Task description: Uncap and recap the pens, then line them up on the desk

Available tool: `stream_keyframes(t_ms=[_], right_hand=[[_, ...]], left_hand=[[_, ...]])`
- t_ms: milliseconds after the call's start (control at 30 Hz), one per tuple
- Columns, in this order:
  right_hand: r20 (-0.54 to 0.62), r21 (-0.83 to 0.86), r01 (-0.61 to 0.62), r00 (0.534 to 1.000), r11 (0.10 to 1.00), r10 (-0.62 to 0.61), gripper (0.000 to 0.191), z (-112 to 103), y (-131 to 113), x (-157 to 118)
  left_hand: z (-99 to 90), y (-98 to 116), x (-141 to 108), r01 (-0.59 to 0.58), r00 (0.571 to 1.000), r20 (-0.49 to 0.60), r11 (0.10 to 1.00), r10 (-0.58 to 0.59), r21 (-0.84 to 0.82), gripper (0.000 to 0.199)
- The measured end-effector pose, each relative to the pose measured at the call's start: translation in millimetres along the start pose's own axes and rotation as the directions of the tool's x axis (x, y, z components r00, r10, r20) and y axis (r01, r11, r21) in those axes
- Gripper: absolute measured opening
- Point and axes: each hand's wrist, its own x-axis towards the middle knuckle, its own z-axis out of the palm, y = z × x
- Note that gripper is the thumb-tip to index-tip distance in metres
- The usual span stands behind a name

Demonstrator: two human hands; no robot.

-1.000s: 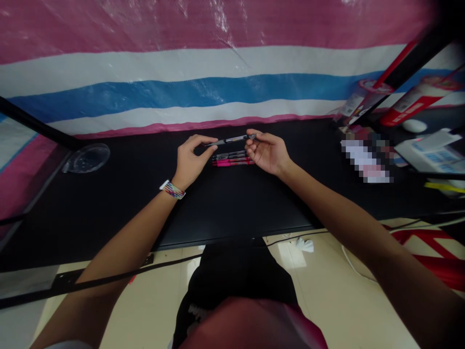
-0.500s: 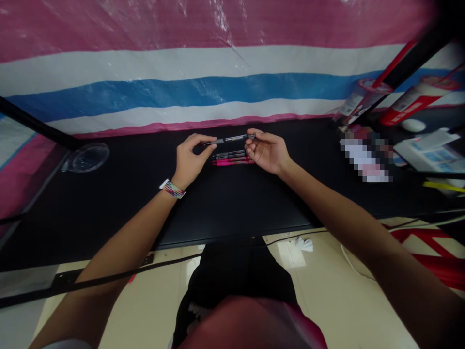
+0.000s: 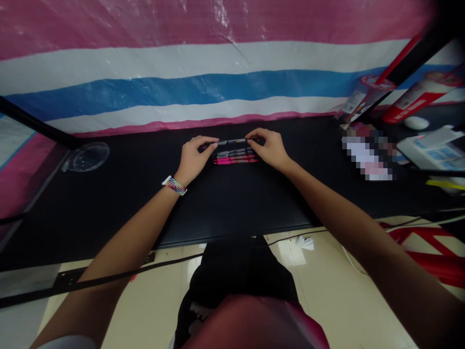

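Here, one dark pen point(image 3: 232, 142), left hand point(image 3: 192, 157), right hand point(image 3: 271, 149), each grip pinching one end, one row of pens point(image 3: 224, 160) alongside

The right hand point(image 3: 271, 149) has turned over: its palm showed before, its back shows now. The pen point(image 3: 233, 141), which rose toward its three o'clock end, has levelled nearly nine-to-three and appears closer to the row of pens point(image 3: 234, 156) at its six o'clock. The row's three o'clock ends, earlier behind fingers, now show.

Multicoloured wristband point(image 3: 175, 185), white-marked black clothing point(image 3: 240, 274)
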Motion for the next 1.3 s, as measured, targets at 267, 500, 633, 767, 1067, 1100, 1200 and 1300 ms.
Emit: stream_keyframes(t_ms=[267,500,633,767,1067,1100,1200,1300], right_hand=[[0.069,-0.170,0.034,0.997,0.985,-0.023,0.021,0,12,0],[0.066,-0.221,0.036,0.998,0.975,-0.022,0.023,1,14,-2],[0.063,-0.233,0.035,0.998,0.972,-0.021,0.023,1,11,-3],[0.028,-0.145,0.003,1.000,0.989,0.001,0.022,2,7,-4],[-0.193,0.325,-0.177,0.949,0.929,0.249,0.029,32,10,-3],[-0.189,0.349,-0.184,0.947,0.919,0.261,0.030,36,10,-4],[-0.163,0.380,-0.188,0.950,0.906,0.266,0.030,44,6,-7],[-0.150,0.370,-0.190,0.954,0.909,0.260,0.027,45,-1,-11]], left_hand=[[0.0,-10,0,-0.017,0.997,0.078,0.993,0.008,0.119,0.015],[3.3,-18,0,-0.028,0.996,0.086,0.995,0.020,0.094,0.016],[4.2,-16,0,-0.027,0.996,0.092,0.996,0.019,0.083,0.017],[4.5,-17,0,-0.025,0.997,0.077,0.994,0.017,0.103,0.022],[25.6,-9,-12,0.151,0.989,0.023,0.962,-0.149,-0.229,0.049],[29.0,-5,-13,0.156,0.988,0.034,0.958,-0.152,-0.242,0.051],[37.2,2,-16,0.161,0.987,0.063,0.945,-0.149,-0.283,0.050],[41.0,6,-21,0.167,0.986,0.053,0.936,-0.158,-0.309,0.046]])
